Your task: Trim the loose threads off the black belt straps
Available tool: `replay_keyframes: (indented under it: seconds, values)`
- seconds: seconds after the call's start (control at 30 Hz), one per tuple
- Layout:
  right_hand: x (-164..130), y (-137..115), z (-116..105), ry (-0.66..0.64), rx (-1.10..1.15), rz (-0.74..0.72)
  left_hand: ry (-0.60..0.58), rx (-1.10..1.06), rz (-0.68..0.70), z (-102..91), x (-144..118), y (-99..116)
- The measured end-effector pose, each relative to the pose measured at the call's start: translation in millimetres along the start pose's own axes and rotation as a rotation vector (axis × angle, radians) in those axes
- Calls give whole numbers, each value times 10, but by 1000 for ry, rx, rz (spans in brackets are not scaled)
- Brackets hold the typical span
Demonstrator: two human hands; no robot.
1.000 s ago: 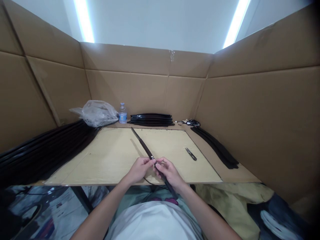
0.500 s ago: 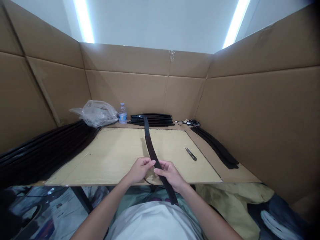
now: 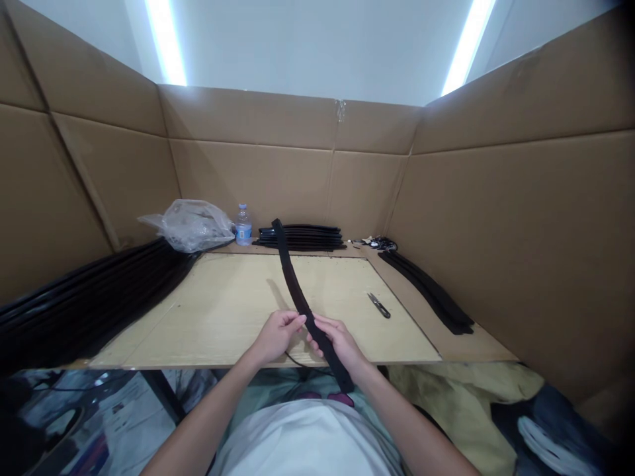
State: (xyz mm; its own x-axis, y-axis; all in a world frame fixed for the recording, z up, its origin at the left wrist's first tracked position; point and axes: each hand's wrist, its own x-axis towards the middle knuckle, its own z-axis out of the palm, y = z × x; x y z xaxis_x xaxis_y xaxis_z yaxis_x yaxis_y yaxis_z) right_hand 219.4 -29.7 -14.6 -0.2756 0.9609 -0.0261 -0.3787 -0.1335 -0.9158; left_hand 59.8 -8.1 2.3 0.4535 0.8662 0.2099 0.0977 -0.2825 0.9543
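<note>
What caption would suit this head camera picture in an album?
Both hands, left hand and right hand, grip a long black strip above a wooden board, small snips lying nearby.

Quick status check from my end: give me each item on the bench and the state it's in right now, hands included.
left hand: pinching the black strip
right hand: closed on the black strip
black strip: held, far end lifted off the board
snips: lying flat on the board, untouched
water bottle: upright, capped
plastic bag: crumpled, lying
rear strip stack: stacked flat
left strip pile: lying
right strips: lying flat
</note>
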Motion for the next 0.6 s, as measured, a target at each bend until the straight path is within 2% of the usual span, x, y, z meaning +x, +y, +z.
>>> replay_keyframes:
  seconds: [0.17, 0.4, 0.6]
  values:
    - [10, 26, -1, 18, -1, -38, 48, 43, -12, 3, 12, -27]
    - [-14, 15, 12, -18, -86, -96, -28, -43, -8, 17, -5, -22]
    - [-67, -35, 62, -58, -177, -136, 6, 55, 14, -12, 8, -83]
